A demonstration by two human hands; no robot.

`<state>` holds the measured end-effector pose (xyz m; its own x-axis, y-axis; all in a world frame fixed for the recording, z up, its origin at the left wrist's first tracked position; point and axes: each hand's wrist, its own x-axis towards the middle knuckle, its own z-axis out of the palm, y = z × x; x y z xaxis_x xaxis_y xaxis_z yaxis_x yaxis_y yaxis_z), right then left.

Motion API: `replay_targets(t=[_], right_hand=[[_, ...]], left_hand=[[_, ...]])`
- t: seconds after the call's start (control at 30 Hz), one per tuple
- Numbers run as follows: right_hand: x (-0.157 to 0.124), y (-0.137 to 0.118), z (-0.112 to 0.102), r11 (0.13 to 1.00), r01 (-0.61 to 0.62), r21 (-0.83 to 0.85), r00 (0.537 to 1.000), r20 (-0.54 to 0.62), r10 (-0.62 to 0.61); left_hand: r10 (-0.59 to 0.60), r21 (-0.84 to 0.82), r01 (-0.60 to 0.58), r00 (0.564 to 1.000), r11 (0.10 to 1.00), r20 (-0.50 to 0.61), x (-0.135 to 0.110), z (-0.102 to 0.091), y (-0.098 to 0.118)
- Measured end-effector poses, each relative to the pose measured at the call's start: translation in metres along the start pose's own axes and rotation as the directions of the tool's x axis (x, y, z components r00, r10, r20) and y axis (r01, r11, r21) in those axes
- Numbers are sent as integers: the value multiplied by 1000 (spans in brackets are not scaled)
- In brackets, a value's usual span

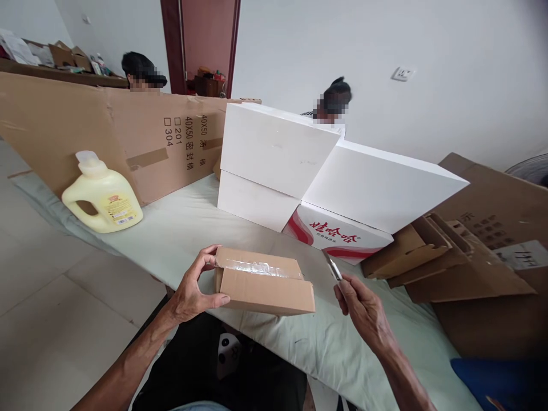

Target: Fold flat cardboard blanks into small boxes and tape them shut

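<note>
A small brown cardboard box sealed with clear tape lies at the near edge of the pale green covered table. My left hand grips the box's left end, thumb in front and fingers over the top. My right hand is closed on a small knife, held just right of the box with the blade pointing up and away, not touching the cardboard.
White foam boxes and a red-printed carton stand behind. A yellow detergent jug sits at left before a large cardboard sheet. Flattened cardboard lies at right. Two people sit beyond the boxes.
</note>
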<state>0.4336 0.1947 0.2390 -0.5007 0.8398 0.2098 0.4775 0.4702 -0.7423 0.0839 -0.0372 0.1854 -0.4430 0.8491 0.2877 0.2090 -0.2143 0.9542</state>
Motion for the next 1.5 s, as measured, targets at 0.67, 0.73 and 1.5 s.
replay_targets(t=[0.67, 0.73, 1.5], right_hand=[[46, -180, 49, 697, 681, -223, 641, 642, -420], [46, -183, 48, 684, 688, -243, 640, 648, -413], [52, -206, 51, 392, 810, -436, 569, 745, -348]], left_hand=[[4, -39, -4, 1000, 999, 12, -6, 2, 1], [-3, -45, 3, 1000, 999, 9, -6, 3, 1], [2, 11, -2, 1000, 1000, 7, -5, 1, 0]])
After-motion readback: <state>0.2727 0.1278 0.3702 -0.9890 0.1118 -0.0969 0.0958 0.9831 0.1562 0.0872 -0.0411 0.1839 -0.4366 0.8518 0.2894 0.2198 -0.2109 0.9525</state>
